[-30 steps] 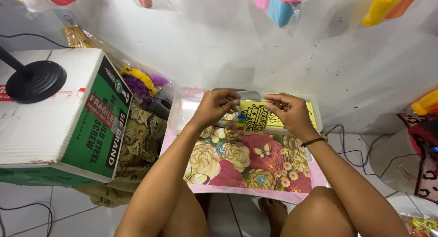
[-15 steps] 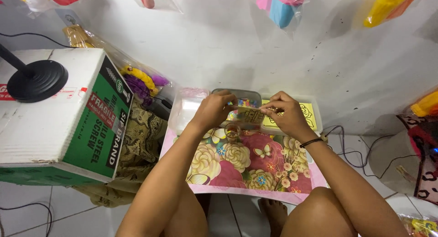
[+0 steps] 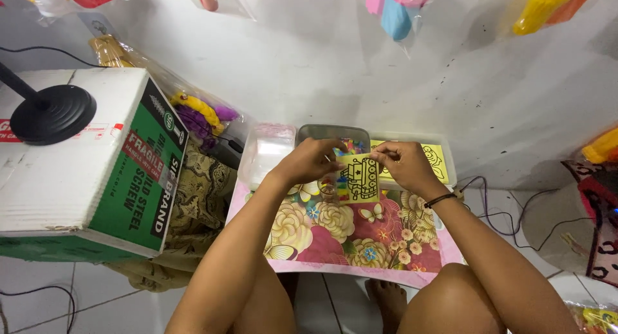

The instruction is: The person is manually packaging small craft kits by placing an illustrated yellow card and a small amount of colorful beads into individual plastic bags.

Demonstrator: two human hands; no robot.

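A small yellow card with a black line drawing is held upright between both hands above a flowered board. My left hand pinches its left edge and my right hand, with a dark band at the wrist, pinches its top right corner. Behind the card stand a grey plastic tub with colourful small bits and a clear tray holding another yellow drawing card. A clear lid lies left of the tub.
A white and green cardboard box stands at the left with a black lamp base on top. Patterned cloth lies beside it. Bagged toys lean against the wall, others hang above. Cables run at right.
The hands have lifted one yellow card out of the tray and turned it upright, its drawn face now toward me. Both hands shifted slightly left.
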